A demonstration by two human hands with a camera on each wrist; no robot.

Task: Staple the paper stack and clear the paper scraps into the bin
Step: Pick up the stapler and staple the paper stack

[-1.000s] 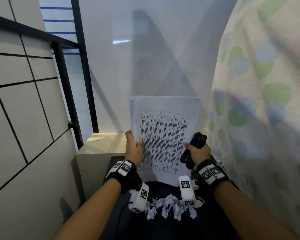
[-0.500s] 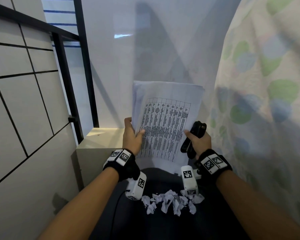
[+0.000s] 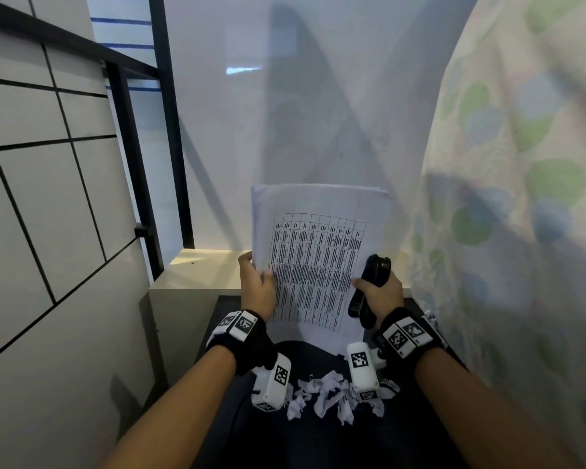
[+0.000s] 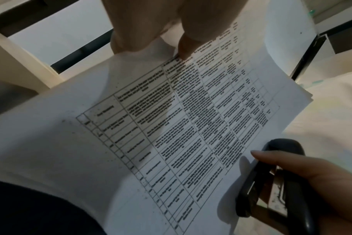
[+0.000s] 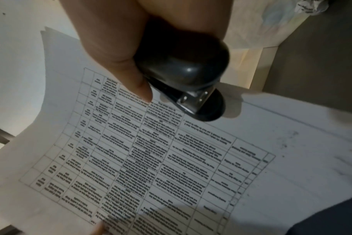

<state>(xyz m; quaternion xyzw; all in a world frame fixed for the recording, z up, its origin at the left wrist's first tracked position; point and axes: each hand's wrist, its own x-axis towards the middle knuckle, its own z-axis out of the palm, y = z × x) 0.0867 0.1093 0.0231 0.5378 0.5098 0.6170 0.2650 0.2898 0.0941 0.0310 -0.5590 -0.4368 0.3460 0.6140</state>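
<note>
Above the dark tabletop [image 3: 217, 319], paper stack [image 3: 318, 265] held upright, printed table facing the camera. Left edge pinched by left hand [image 3: 256, 289], thumb on front, fingers [image 4: 131, 31] behind. Right edge steadied by right hand [image 3: 381, 292], thumb tip resting on the sheet, remaining fingers wrapped around black stapler [image 3: 369, 286]. Stapler alongside the right margin, mouth not yet over the paper; no staple visible on any corner shown. Sheet edges slightly fanned at the top. Paper scraps [image 3: 332, 394] crumpled in a loose row on the tabletop, near the wrists, untouched. No bin in view. Judged early: stapling not done, scrap clearing entirely left.
</note>
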